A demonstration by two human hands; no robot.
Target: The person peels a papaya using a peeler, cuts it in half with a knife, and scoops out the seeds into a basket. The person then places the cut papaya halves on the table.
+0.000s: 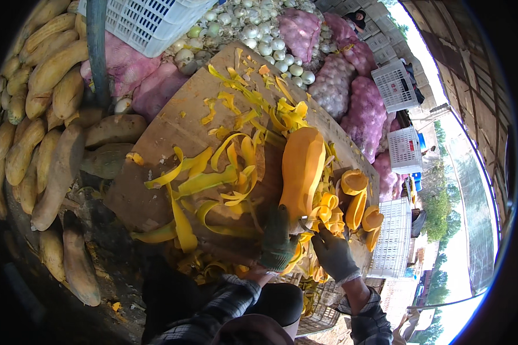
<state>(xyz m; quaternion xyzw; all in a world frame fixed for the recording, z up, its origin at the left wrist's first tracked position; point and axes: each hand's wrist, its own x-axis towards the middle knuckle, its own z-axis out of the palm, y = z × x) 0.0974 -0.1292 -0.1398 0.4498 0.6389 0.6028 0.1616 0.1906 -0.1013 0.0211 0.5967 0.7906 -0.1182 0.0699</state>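
Observation:
On a wooden board (246,172) lies a large peeled squash (302,168), orange all over. My left hand (277,243), in a dark green glove, is closed on its lower end. My right hand (333,254), in a grey glove, is shut on a small tool, perhaps a peeler (304,222), at that same end; the fingers hide most of it. Yellow-green peel strips (207,181) are strewn over the board to the left. Orange shavings (330,211) pile up just right of the squash, beside hollow squash pieces (354,182).
Unpeeled squashes (60,159) are heaped at the left. Behind the board are white onions (263,39), pink mesh sacks (364,116) and a white plastic crate (151,21). More white crates (388,237) stand at the right. A person (357,19) is far off at the top.

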